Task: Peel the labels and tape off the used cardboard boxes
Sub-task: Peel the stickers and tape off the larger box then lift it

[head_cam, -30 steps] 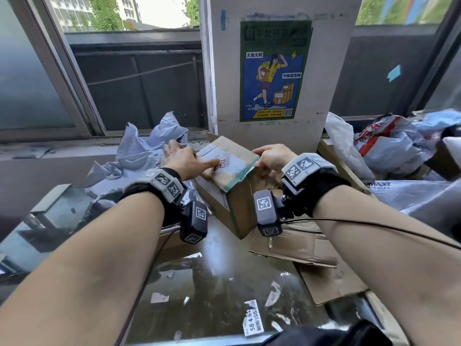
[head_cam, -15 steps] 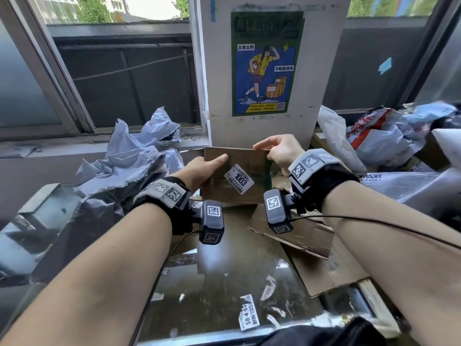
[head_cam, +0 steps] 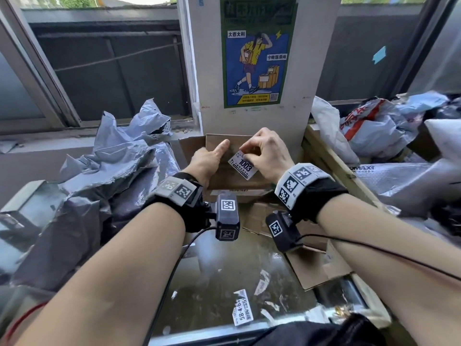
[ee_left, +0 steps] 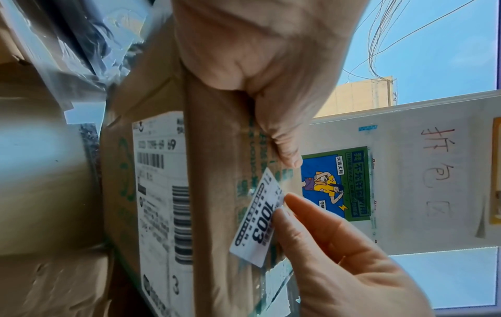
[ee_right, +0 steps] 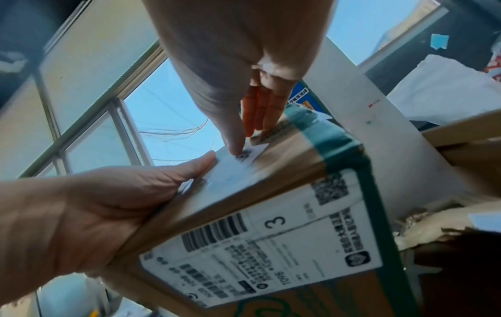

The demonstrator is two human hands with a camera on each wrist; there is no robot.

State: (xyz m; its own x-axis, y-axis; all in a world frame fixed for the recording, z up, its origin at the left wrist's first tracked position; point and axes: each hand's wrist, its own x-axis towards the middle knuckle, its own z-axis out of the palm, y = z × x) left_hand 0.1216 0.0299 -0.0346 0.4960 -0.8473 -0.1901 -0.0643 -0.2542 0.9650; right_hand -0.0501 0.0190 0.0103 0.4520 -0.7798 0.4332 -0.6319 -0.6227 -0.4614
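I hold a brown cardboard box [head_cam: 224, 176] upright in front of the pillar. My left hand [head_cam: 217, 156] grips its left edge, with the thumb lying on the near face. A small white label marked 1003 [head_cam: 243, 166] sticks slantwise on that face. My right hand [head_cam: 245, 149] pinches the label's upper corner between thumb and fingertips. In the left wrist view the 1003 label [ee_left: 257, 223] has its edge lifted by the right fingertips [ee_left: 298, 206]. A large shipping label [ee_right: 271, 236] covers the box's underside, and green tape [ee_right: 325, 133] runs over its end.
Crumpled grey mailer bags [head_cam: 104, 171] pile up at the left. Flattened cardboard [head_cam: 311, 265] lies under my right wrist. Peeled labels [head_cam: 243, 310] and scraps dot the glossy table [head_cam: 212, 283]. More bags [head_cam: 374, 126] fill the right; a postered pillar [head_cam: 257, 58] stands behind.
The box has been turned so its face with the 1003 label points at me. My right hand left the box's top right edge and took the label's corner.
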